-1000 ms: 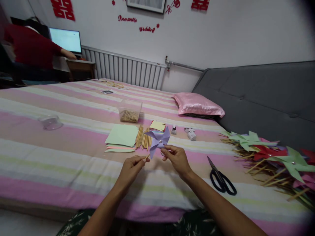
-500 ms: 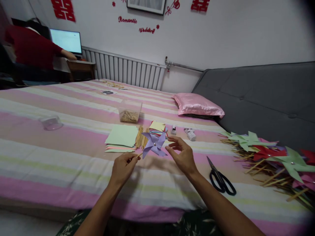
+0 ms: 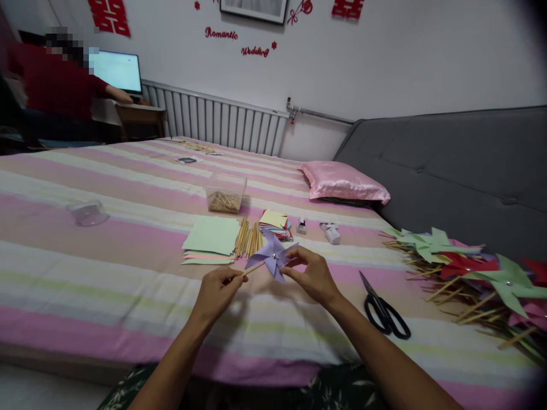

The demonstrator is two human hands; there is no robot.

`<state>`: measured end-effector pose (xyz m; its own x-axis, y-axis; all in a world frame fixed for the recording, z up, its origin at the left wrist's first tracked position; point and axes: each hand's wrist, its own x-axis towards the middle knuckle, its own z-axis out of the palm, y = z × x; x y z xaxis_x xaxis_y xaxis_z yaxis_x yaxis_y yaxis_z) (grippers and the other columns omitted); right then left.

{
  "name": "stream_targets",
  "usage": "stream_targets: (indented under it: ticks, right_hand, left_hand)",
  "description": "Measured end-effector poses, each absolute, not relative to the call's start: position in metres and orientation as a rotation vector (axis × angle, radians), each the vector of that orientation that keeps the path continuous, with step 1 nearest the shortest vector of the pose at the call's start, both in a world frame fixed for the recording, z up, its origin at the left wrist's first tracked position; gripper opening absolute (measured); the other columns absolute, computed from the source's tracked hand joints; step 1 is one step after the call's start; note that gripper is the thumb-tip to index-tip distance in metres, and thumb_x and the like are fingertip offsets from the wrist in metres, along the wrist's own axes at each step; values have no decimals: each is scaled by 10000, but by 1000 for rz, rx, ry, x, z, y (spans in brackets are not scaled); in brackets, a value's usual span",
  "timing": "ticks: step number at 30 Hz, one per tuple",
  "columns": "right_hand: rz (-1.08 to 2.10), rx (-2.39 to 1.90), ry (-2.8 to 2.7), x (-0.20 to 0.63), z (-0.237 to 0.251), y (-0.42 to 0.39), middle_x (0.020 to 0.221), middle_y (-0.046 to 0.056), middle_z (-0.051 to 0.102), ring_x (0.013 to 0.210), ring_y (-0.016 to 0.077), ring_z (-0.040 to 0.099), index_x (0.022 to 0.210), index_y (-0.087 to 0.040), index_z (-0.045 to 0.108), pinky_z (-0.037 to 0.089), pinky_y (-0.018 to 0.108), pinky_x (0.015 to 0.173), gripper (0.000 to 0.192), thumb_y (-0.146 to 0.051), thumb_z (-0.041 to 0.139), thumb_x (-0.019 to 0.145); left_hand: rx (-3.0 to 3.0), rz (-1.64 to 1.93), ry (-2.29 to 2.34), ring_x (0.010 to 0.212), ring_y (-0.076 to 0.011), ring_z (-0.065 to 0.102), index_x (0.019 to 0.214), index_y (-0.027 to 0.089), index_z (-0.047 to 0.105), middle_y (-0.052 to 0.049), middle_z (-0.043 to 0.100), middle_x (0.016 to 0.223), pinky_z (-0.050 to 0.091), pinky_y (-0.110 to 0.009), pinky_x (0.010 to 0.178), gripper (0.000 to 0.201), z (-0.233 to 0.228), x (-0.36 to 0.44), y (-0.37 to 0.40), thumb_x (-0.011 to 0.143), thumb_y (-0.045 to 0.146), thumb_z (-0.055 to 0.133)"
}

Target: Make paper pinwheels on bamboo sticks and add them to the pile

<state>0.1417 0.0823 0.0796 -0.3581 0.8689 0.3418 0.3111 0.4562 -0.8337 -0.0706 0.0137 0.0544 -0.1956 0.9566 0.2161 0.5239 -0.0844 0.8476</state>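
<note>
My left hand (image 3: 220,290) is closed on the stick of a lilac paper pinwheel (image 3: 273,256), pinching it near its lower end. The pinwheel is held up above the bed, tilted to the right, with a shiny pin at its centre. My right hand (image 3: 313,277) is at its right side, thumb and fingers curved and apart, with the fingertips against the blades. Just beyond the pinwheel lie a bundle of thin wooden sticks (image 3: 248,239), a stack of large pale green paper sheets (image 3: 212,234) and a pile of smaller coloured paper squares (image 3: 274,219).
Black-handled scissors (image 3: 383,310) lie to the right. Finished pinwheels (image 3: 470,270) are heaped at the far right. A clear box of sticks (image 3: 225,196), a clear lid (image 3: 89,213), small white boxes (image 3: 331,233) and a pink pillow (image 3: 344,182) rest on the striped bed. A person in red (image 3: 60,88) sits at a monitor.
My right hand has moved left and down onto the blades. The pinwheel has shifted slightly right and its blades have turned. My left hand keeps its hold on the stick.
</note>
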Motion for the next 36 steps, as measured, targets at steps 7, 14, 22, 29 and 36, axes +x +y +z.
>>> stream_targets:
  ticks: [7, 14, 22, 29, 36]
  right_hand:
    - [904, -1070, -1779, 139, 71, 85, 755, 46, 686, 643, 180, 638, 728, -164, 654, 513, 293, 619, 191, -273, 739, 598]
    - [929, -1117, -1692, 139, 67, 87, 737, 58, 691, 656, 197, 639, 727, -161, 689, 522, 313, 632, 207, -274, 756, 568]
    - [1056, -1041, -1627, 138, 63, 89, 757, 62, 673, 720, 208, 645, 679, -154, 650, 523, 343, 715, 214, -283, 768, 556]
    - [1135, -1012, -1663, 139, 66, 87, 789, 72, 713, 720, 217, 663, 789, -161, 713, 522, 349, 718, 229, -273, 748, 592]
    - [1229, -1008, -1582, 137, 64, 87, 770, 66, 732, 730, 248, 679, 719, -185, 731, 532, 372, 725, 214, -323, 773, 561]
  left_hand:
    - [1591, 1207, 1681, 694, -213, 609, 682, 173, 734, -62, 697, 723, 417, -288, 645, 250, 52, -68, 14, 718, 284, 513]
    - [1596, 1180, 1654, 691, -204, 602, 729, 176, 737, -58, 682, 736, 409, -278, 637, 251, 52, -63, 13, 737, 281, 510]
    - [1586, 1202, 1608, 692, -199, 607, 734, 174, 735, -58, 675, 722, 411, -271, 633, 257, 50, -59, 12, 743, 296, 508]
    - [1540, 1215, 1603, 750, -213, 622, 737, 183, 733, -59, 704, 783, 431, -281, 682, 257, 48, -59, 13, 751, 301, 505]
    - [1546, 1217, 1586, 698, -203, 608, 713, 184, 732, -52, 693, 733, 427, -274, 645, 247, 51, -56, 12, 743, 303, 517]
